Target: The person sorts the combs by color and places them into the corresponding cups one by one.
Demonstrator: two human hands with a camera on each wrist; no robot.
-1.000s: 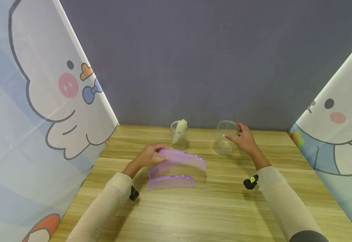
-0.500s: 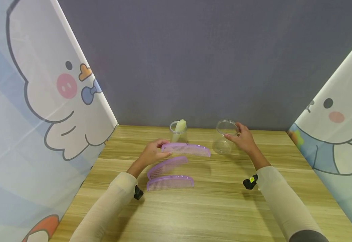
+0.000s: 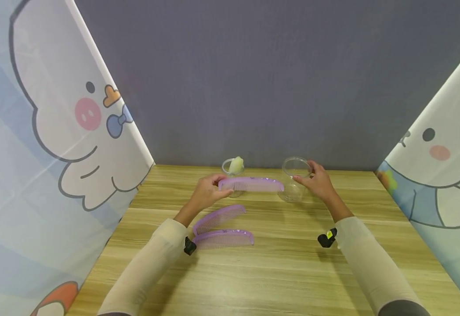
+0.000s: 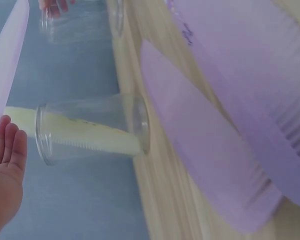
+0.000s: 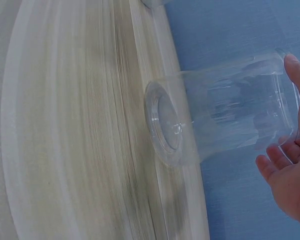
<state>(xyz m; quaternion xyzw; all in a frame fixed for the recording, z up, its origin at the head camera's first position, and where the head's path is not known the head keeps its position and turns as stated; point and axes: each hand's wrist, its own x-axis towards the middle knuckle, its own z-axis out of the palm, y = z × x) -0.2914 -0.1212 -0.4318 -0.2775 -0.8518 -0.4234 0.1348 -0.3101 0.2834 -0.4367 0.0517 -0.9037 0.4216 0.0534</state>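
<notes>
A purple comb (image 3: 253, 184) is held up off the table by my left hand (image 3: 205, 194), which pinches its left end. Behind it stands a clear jar (image 4: 97, 112) with a pale yellow-green comb (image 3: 236, 165) leaning inside; the purple comb covers part of that jar in the head view. My right hand (image 3: 320, 185) grips a second clear jar (image 5: 230, 110) near its rim, thumb on one side and fingers on the other. Nothing shows inside this jar, and its base is on the table.
Two more purple combs lie nearer me on the wooden table (image 3: 293, 272): an angled comb (image 3: 219, 218) and a straighter comb (image 3: 223, 239) in front of it. A dark grey wall (image 3: 230, 87) rises behind the jars, with cartoon-printed panels (image 3: 103, 175) at both sides.
My left hand has lifted the purple comb away from the others and carried it forward and right, toward the gap between the jars. My right hand and its jar have stayed put.
</notes>
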